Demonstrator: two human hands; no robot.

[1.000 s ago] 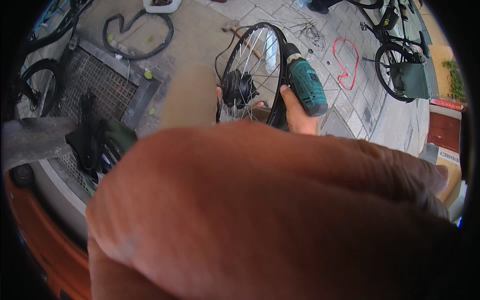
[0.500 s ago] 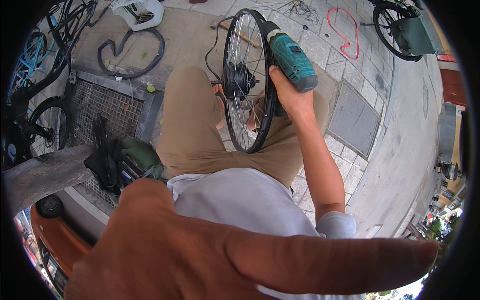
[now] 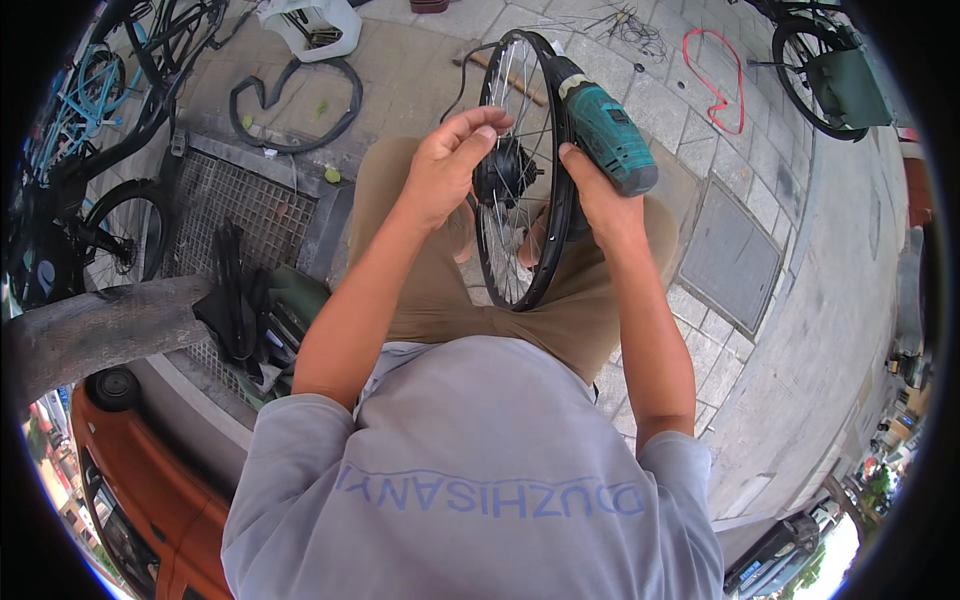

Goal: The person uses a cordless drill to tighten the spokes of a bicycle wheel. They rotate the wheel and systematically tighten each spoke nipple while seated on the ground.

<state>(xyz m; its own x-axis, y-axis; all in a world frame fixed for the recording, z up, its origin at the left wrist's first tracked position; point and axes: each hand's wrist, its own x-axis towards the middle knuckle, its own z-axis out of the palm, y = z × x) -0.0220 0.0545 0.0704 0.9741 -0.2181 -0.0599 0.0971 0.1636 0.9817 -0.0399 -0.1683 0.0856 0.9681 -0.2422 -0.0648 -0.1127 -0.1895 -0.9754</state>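
A spoked bicycle wheel (image 3: 559,210) with a black rim and a dark hub (image 3: 505,172) stands upright between my knees. My right hand (image 3: 607,200) is wrapped round the grip of a teal and black cordless drill (image 3: 612,140), beside the rim's right side. The drill's chuck points up and left at the upper rim. My left hand (image 3: 445,172) is at the wheel's left side, just above the hub. Its thumb and fingers are drawn together near the spokes; what they pinch, if anything, is too small to tell.
A black inner tube (image 3: 355,100), a white container (image 3: 340,35) with small metal parts and a red strap (image 3: 741,90) lie on the paving. Bicycles stand at left. A metal grate (image 3: 240,210), a dark bag (image 3: 240,320) and a tree trunk (image 3: 110,335) are on my left.
My left hand has come down from close in front of the camera to the wheel's left side. My right hand still holds the drill by the rim. The view has shifted slightly.
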